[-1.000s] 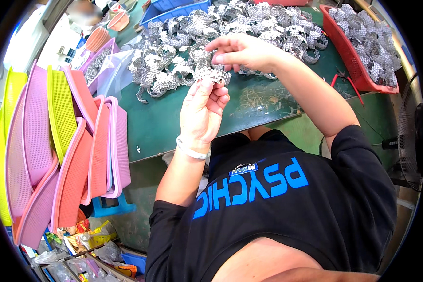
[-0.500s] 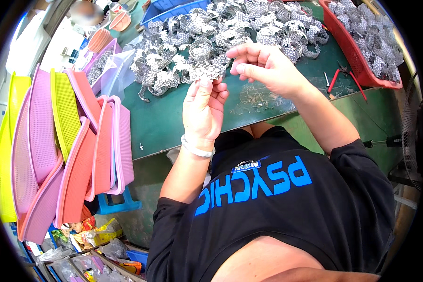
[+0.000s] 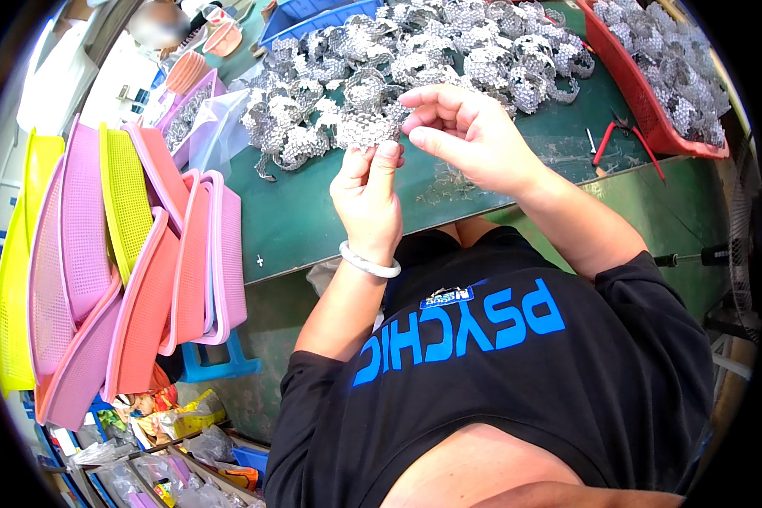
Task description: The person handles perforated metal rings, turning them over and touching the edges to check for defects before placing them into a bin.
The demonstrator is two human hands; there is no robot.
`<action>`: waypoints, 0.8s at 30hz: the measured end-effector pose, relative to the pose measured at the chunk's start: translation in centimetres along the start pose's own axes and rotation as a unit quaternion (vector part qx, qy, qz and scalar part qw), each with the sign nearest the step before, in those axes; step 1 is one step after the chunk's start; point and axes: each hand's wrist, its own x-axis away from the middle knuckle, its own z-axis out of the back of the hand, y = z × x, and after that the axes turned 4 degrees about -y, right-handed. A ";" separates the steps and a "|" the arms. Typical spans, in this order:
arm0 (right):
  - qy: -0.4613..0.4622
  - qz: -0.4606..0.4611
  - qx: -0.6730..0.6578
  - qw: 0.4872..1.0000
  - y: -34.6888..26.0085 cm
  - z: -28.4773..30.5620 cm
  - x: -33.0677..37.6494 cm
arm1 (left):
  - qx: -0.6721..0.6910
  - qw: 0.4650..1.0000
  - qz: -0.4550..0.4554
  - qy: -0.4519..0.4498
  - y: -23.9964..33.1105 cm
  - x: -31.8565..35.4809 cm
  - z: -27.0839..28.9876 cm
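Observation:
Between the thumb and fingers of my left hand point(image 3: 367, 199) is a curled grey-white metal piece with a honeycomb pattern point(image 3: 367, 132). It is held upright over the near side of the green table point(image 3: 300, 224). My right hand point(image 3: 476, 144) hovers just right of the piece, its fingers bent and its thumb apart from them. Whether its fingertips touch the piece's right edge, I cannot tell. Just beyond both hands lies a wide heap of similar curled honeycomb pieces point(image 3: 491, 63).
At the right, a red basket point(image 3: 605, 59) holds more curled pieces, with red-handled pliers point(image 3: 604, 144) beside it. Stacked pink, purple and yellow-green baskets point(image 3: 85, 220) stand at the left. A blue crate point(image 3: 313, 27) and a purple basket point(image 3: 209, 85) sit farther back.
My left hand has turned, and the honeycomb piece now shows a broader face. My right hand has shifted slightly down and left, staying close to the piece.

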 end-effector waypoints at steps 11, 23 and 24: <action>0.015 0.006 0.026 1.000 0.8 -1.4 -0.1 | -0.303 0.932 -0.200 0.008 -0.6 -0.1 0.1; 0.056 0.007 0.048 0.997 1.3 -2.0 -0.3 | -0.452 0.846 -0.281 -0.017 -0.7 -0.1 0.2; 0.052 0.004 0.041 0.998 1.3 -2.0 -0.4 | -0.472 0.835 -0.282 -0.026 -0.6 -0.1 0.3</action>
